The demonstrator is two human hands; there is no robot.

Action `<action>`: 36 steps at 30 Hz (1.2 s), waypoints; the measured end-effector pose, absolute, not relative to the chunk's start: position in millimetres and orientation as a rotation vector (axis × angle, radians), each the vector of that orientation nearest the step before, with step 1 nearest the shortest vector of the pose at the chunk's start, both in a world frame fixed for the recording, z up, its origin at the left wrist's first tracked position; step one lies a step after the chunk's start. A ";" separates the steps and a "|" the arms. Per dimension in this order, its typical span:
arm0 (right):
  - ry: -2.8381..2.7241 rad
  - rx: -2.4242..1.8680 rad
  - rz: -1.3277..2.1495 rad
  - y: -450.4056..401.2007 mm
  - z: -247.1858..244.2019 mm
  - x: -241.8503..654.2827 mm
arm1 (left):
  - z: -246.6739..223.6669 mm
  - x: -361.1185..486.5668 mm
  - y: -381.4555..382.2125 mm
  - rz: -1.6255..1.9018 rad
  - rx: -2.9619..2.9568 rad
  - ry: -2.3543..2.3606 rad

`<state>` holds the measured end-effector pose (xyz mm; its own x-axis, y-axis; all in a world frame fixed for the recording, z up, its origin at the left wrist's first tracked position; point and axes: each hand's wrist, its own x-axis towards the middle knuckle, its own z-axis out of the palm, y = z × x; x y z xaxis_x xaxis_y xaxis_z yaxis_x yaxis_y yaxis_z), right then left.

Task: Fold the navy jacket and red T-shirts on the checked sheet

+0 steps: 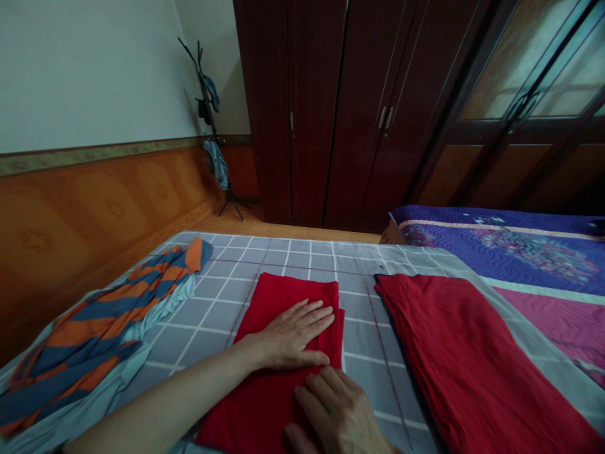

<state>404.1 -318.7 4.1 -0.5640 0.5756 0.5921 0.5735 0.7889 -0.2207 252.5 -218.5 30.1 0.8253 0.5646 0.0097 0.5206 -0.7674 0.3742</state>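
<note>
A red folded cloth (297, 293) lies on the bed in front of me; it looks like a garment, but its kind is unclear. My left hand (297, 334) rests flat on its upper half, fingers stretched out and pointing right. Just below, nearer to me, my right hand (338, 410) touches the cloth's right side. Its fingers are loosely bent, with the thumb apart, and I see nothing gripped in them. Part of the cloth is hidden under both hands and the left forearm.
Another red garment (454, 340) with a dark edge lies to the right. Orange-and-blue striped clothing (108, 315) is on the left. All rest on a grey checked bedsheet (293, 252). Beyond stand a coat rack (208, 107) and a dark wardrobe (316, 126); a purple-covered bed (534, 246) adjoins at right.
</note>
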 end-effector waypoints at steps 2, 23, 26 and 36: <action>-2.321 -0.795 0.005 -316.5 3.9 404.4 | 32.1 251.0 -218.8 0.144 2.658 0.792; -2.800 -0.706 0.079 -320.6 11.8 417.3 | 55.8 282.9 -161.5 0.249 2.706 1.168; -2.792 -0.709 0.057 -318.9 6.0 414.8 | 51.4 254.2 -208.4 0.262 2.760 0.984; -2.792 -0.716 0.048 -320.2 8.4 417.0 | 29.5 175.5 -197.0 0.223 2.568 1.742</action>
<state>417.0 -320.2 8.4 -0.8453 0.4775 0.2398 0.4691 0.8780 -0.0951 175.5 -197.0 29.5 0.3628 0.9264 0.1012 0.9220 -0.3726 0.1052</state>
